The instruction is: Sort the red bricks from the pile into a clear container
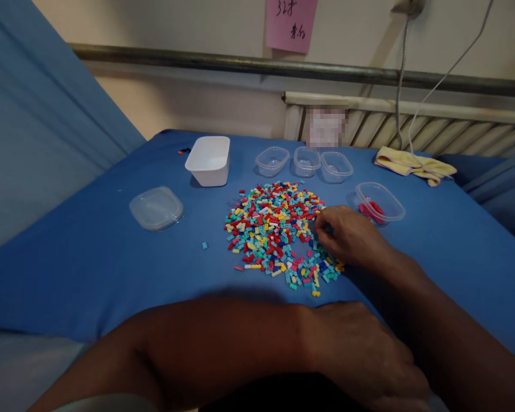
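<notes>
A large pile of small toy building bricks point(274, 223) in many colours lies spread on the blue-covered table. At the pile's right edge is my right hand point(347, 234), its fingers curled together and pointing down at the bricks. What the fingers hold, if anything, is hidden. My left forearm crosses the bottom of the view, and my left hand point(364, 349) is close to my right forearm, back upward; its fingers are mostly hidden in shadow. Just beyond my right hand stands a clear plastic container point(390, 200) with red bricks point(371, 210) inside.
Three clear containers point(272, 162) stand in a row behind the pile, with a white tub point(210, 160) to their left. A translucent lid point(157, 208) lies at left, near a stray blue brick point(205, 245). A yellow cloth point(412, 165) rests at the back right beneath a hanging cord.
</notes>
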`<state>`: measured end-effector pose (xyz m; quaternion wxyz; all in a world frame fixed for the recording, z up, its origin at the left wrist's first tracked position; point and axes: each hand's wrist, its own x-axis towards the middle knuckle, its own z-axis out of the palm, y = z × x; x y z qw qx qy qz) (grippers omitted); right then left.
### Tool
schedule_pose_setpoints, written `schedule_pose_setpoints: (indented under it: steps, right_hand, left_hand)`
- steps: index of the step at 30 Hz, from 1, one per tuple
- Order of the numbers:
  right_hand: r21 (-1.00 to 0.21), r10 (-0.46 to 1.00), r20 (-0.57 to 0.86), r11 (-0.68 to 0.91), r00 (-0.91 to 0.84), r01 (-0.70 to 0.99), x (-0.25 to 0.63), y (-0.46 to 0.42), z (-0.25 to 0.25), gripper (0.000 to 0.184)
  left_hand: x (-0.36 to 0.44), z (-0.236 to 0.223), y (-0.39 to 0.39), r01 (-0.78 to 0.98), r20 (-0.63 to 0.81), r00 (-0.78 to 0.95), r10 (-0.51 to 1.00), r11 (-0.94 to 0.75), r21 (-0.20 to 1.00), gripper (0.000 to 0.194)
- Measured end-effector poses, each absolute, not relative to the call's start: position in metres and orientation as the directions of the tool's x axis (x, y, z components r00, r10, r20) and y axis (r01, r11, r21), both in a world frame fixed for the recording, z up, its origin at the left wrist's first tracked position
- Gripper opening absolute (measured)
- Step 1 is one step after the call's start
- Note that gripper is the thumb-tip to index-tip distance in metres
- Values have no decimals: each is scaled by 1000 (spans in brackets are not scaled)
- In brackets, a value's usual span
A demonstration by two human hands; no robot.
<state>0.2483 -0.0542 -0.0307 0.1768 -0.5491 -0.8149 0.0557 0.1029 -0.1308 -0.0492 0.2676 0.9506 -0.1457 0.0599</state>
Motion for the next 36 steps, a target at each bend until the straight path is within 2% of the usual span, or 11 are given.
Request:
schedule_pose_setpoints:
  steps: [3,5,10,14,21,25,29,33,36]
  right_hand:
    - [-337,902,280,412,-327,847,241,-58,-29,8]
    - [-323,885,310,443,-349,836,239,-59,-31,12]
    - [-316,887,377,393,-266,863,243,-56,-39,19]
    - [-357,887,344,428,-309,831,237,-55,-42,18]
    - [-371,915,260,388,-307,844,223,-52,-46,25]
    - [-420,909,322,388,-265,820,227,-53,-44,31]
    - [-453,884,344,452,-316,768,228,-60,-36,20]
    - [-348,856,242,516,-457,783,222,-66,-31,15]
    - [-265,880,171,474,-443,840,219,-66,-31,13]
  left_hand:
    - [102,-48,-130,-339,241,937,-253,-824,455,39]
    - [102,-46,-130,-349,253,932,-258,-828,439,41]
    - [103,-39,-128,-312,179,950,-255,-798,515,43]
    - [105,-33,-125,-314,131,948,-290,-795,518,45]
    - [106,-40,-128,-325,212,944,-252,-809,490,43]
    - [105,-38,-127,-328,199,944,-263,-808,490,48]
    - [103,-34,-126,-331,201,943,-265,-804,494,45]
    - [103,-36,-127,-344,230,937,-261,-795,499,38]
    - [104,-40,-127,-350,242,935,-259,-784,513,35]
